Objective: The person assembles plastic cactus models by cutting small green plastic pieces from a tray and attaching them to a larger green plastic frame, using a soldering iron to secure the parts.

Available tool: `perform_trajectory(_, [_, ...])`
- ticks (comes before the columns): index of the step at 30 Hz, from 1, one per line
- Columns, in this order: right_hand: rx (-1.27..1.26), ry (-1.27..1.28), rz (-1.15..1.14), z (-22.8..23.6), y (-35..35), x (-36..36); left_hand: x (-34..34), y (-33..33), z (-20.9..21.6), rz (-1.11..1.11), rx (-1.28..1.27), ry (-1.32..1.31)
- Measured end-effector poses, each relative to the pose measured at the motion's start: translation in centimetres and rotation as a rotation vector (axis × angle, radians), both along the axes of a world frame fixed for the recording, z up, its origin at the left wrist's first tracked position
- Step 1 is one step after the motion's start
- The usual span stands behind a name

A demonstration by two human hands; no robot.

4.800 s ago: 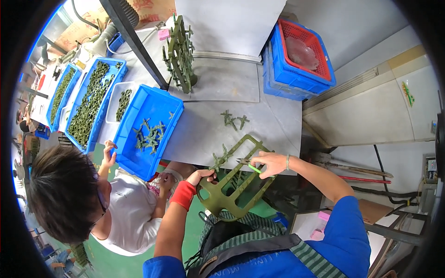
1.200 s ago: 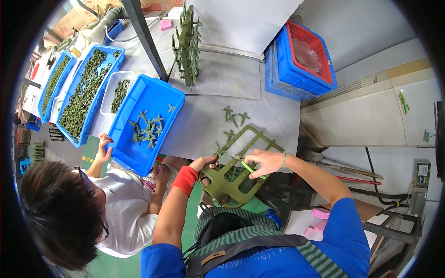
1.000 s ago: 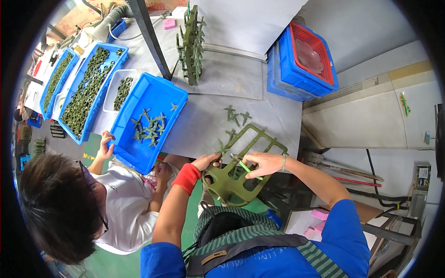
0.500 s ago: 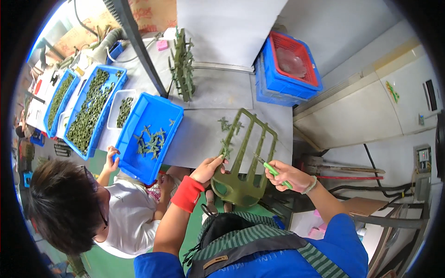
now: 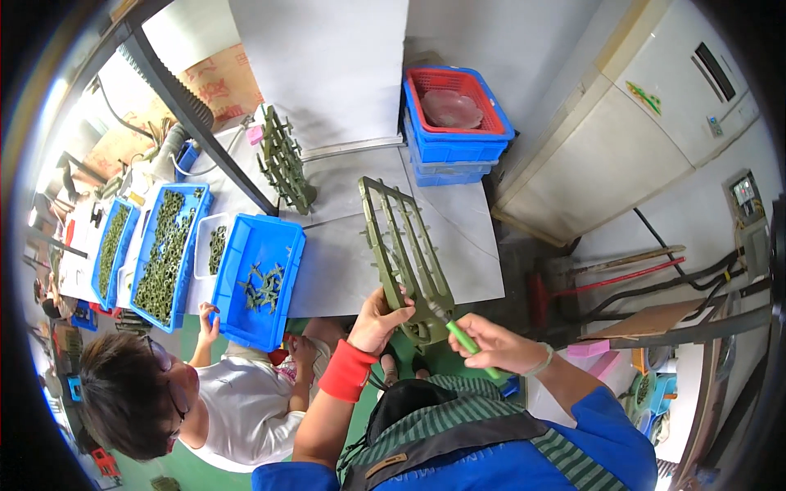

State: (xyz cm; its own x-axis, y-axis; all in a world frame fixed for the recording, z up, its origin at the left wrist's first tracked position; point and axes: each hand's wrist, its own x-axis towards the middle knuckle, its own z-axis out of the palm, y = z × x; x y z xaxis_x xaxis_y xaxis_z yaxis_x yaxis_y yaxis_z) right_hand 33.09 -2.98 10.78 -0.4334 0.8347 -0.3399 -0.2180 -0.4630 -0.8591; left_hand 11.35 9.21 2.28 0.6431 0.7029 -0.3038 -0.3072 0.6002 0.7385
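My left hand [image 5: 381,317] is closed on the lower left side of an olive-green slotted wax frame [image 5: 407,245], which has long parallel bars with small stubs along them. The frame is tilted up above the table's near edge. My right hand [image 5: 495,344] grips a green-handled tool [image 5: 467,335] with a thin metal end. That end is at the frame's lower, solid part, close to my left thumb; whether it touches cannot be told. To the left, a blue tray [image 5: 296,262] holds a small heap of green branched pieces [image 5: 266,288].
A co-worker's hand [image 5: 207,319] is at the blue tray's near left edge. A green tree of pieces [image 5: 282,164] stands farther back. Blue trays of green rings [image 5: 168,254] line the left. Stacked blue crates [image 5: 458,147] with a red basket sit at the back right.
The frame has turned to a steeper, narrower angle in my left hand. The tool's metal end has moved down to the frame's lower part. Loose branched pieces beside the frame are no longer visible.
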Motion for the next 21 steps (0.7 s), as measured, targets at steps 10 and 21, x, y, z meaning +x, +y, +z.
perform_trajectory(10, [-0.089,-0.008,-0.198,-2.8,-0.9,-3.8,3.2,-4.2,-4.8,0.138,0.469,0.25])
perform_trajectory(21, [-0.343,0.249,-0.262,-5.1,3.4,-4.5,2.5,-2.8,-6.6,0.235,0.831,0.585])
